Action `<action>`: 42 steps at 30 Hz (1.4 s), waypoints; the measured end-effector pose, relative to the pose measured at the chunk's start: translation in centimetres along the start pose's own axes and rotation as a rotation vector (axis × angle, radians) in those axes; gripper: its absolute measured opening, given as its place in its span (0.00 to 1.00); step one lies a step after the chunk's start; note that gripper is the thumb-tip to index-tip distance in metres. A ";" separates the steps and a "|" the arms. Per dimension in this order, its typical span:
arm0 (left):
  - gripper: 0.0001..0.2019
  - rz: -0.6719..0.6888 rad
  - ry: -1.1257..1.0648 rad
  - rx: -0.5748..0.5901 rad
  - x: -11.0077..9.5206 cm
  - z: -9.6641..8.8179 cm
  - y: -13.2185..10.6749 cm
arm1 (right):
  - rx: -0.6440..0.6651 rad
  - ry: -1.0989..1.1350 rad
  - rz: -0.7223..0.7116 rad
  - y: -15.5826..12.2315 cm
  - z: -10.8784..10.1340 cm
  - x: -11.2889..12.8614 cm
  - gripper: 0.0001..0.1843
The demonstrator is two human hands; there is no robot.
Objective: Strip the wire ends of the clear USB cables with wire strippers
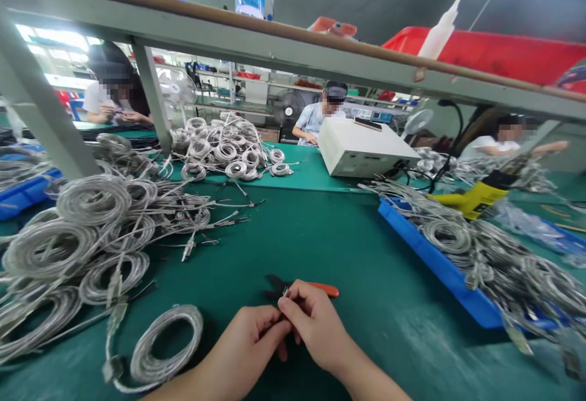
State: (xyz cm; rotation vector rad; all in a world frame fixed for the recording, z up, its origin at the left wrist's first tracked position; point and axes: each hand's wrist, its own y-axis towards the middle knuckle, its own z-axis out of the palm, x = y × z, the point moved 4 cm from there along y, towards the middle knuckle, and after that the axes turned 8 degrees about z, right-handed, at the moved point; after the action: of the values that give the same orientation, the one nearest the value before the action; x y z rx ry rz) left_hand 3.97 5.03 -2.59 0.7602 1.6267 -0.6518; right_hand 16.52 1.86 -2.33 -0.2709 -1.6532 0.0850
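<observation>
Between the fingertips: left hand [249, 335] and right hand [315, 321] pinch a tiny metal wire end [284, 292], too small to identify further. It points up and away, long axis roughly upright. Red-handled cutters [306, 287] lie just behind, lengthwise left-right. Progress, my read: many coiled grey cables [91, 236] heaped left, more in the blue plastic tray [439, 263] right; done versus pending unclear.

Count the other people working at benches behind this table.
3: one person at far left, one person at centre behind the white box, one person at right. Others may be hidden by the frame.
</observation>
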 end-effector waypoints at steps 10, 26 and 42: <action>0.16 0.041 0.019 -0.025 -0.5 0.0 0.2 | -0.122 0.093 0.055 0.1 0.0 -0.2 0.21; 0.17 0.012 -0.154 -0.196 -0.8 -1.1 0.1 | -0.185 0.280 0.064 -0.6 -0.3 0.8 0.13; 0.17 0.049 -0.465 -0.413 -5.5 -3.1 -0.6 | 0.191 0.319 -0.061 -2.9 4.9 1.7 0.18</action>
State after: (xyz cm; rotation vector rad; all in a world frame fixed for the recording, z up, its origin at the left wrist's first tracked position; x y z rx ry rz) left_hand 2.24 6.25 3.40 0.3129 1.2487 -0.3976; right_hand 11.20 -0.04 -0.58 -0.0826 -1.3247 0.1445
